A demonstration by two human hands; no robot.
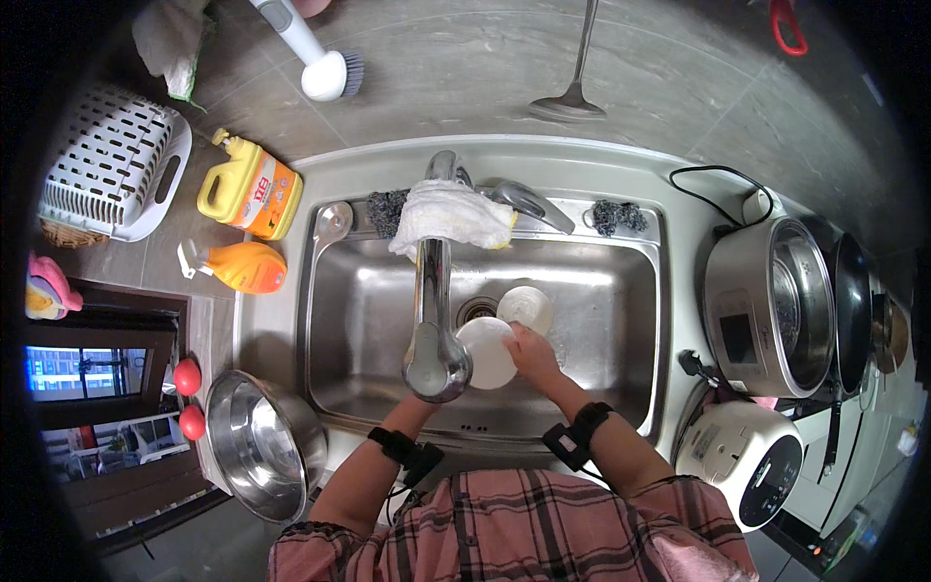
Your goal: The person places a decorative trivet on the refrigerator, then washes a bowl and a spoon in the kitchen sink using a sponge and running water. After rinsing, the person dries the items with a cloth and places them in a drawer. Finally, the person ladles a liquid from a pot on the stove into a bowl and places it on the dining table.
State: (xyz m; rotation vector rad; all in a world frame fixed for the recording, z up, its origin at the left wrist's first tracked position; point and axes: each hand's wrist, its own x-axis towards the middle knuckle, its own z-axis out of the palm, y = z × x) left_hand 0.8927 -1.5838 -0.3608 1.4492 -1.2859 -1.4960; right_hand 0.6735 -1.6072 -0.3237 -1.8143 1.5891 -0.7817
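My right hand [533, 355] grips the right rim of a white bowl or dish [489, 354] over the stainless steel sink [604, 342]. Just behind it, a second round white dish [528, 305] rests near the drain [476, 308]. The chrome faucet [434, 305] reaches out over the basin, and its head hides nearly all of my left hand. Only the left wrist [424, 409] shows below it, close to the held dish; whether those fingers touch it is hidden. A white cloth [451, 217] drapes over the faucet's neck.
Dark scouring pads [618, 217] sit on the sink's back ledge. To the left stand a yellow detergent jug [251, 189], an orange spray bottle [244, 267] and a steel basin [254, 444]. A steel cooker [764, 313] and a white rice cooker [738, 458] flank the right.
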